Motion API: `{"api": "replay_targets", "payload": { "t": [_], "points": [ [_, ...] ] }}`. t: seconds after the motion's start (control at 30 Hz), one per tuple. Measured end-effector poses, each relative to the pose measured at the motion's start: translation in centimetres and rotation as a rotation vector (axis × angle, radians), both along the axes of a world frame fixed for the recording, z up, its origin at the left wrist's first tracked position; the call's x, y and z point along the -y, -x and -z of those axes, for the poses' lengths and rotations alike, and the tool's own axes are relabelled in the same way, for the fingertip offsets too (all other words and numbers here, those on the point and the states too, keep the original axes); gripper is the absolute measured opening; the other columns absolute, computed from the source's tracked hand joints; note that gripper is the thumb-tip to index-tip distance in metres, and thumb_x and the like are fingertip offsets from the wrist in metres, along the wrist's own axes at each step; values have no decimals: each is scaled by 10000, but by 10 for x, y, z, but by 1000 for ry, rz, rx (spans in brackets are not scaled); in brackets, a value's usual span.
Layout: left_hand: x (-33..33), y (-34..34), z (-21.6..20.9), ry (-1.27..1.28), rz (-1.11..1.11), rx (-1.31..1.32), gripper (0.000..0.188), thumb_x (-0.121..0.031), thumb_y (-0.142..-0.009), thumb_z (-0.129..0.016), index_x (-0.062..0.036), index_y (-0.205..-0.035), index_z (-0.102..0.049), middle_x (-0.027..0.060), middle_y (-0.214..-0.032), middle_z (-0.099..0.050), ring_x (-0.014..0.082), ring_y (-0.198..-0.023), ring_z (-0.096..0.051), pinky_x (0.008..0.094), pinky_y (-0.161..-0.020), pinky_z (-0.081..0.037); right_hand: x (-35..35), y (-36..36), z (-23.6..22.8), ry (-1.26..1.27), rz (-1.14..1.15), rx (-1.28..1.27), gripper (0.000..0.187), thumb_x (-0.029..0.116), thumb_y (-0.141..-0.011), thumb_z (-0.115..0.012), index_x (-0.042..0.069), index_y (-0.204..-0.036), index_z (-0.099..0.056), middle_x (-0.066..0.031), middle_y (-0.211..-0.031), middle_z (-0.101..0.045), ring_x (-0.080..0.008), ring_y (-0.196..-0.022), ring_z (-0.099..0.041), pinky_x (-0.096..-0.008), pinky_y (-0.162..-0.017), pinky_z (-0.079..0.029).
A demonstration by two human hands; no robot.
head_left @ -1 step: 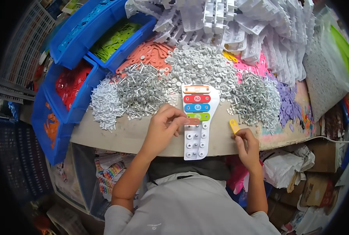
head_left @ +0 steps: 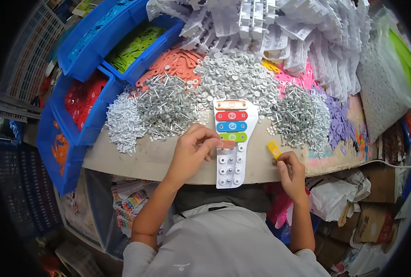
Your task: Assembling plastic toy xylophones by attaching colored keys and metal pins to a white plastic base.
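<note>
A white plastic tray-like base (head_left: pixel 249 113) lies on the table in front of me, its lower part showing washers and metal pins. Across its upper part sit an orange strip (head_left: pixel 231 105), a red strip (head_left: pixel 231 116), a blue strip (head_left: pixel 231 126) and a green strip (head_left: pixel 237 137). My left hand (head_left: pixel 195 147) pinches a salmon-coloured strip (head_left: pixel 226 144), held over the base just below the green one. To the right of the base, my right hand (head_left: pixel 291 171) is closed on one end of a yellow strip (head_left: pixel 274 148), tilted above the table.
Piles of metal pins (head_left: pixel 164 104), white rivets (head_left: pixel 124 122) and grey-white washers (head_left: pixel 238 76) cover the far table. Blue bins (head_left: pixel 87 134) of coloured strips stand left. White plastic bases (head_left: pixel 316 41) are heaped behind. Purple strips (head_left: pixel 338 117) and a clear bag (head_left: pixel 381 83) are at right.
The yellow strip in my right hand has tilted slightly to the left. My left hand, the salmon strip and the base stay almost unmoved.
</note>
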State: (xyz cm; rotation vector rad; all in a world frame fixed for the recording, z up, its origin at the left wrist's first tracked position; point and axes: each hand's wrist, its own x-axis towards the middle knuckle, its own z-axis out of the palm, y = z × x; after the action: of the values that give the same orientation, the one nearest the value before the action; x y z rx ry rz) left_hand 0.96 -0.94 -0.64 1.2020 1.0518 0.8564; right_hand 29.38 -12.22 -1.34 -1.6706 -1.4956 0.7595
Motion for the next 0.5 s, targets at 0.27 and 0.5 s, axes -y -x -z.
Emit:
{"api": "replay_targets", "payload": {
  "t": [0.27, 0.5],
  "points": [
    [11, -10, 8, -25, -8, -115, 89, -62, -857, -776, 8, -867, -723, 12, -823, -615, 95, -732, -596, 239, -673, -464, -8, 13, -15, 289, 200, -72, 78, 31, -972, -586, -17, -1031, -606, -91, -846, -672, -163, -810, -647, -302, -746, -500],
    [15, -25, 25, -422, -90, -335, 133, -98, -764, -807, -20, -801, -706, 52, -871, -545, 229, -920, -522, 358, -862, -408, -15, 18, -13, 125, -10, 361, 204, -12, -841, -670, 4, -1040, -629, -166, -999, -590, -379, -998, -570, -442, -849, -476]
  ]
}}
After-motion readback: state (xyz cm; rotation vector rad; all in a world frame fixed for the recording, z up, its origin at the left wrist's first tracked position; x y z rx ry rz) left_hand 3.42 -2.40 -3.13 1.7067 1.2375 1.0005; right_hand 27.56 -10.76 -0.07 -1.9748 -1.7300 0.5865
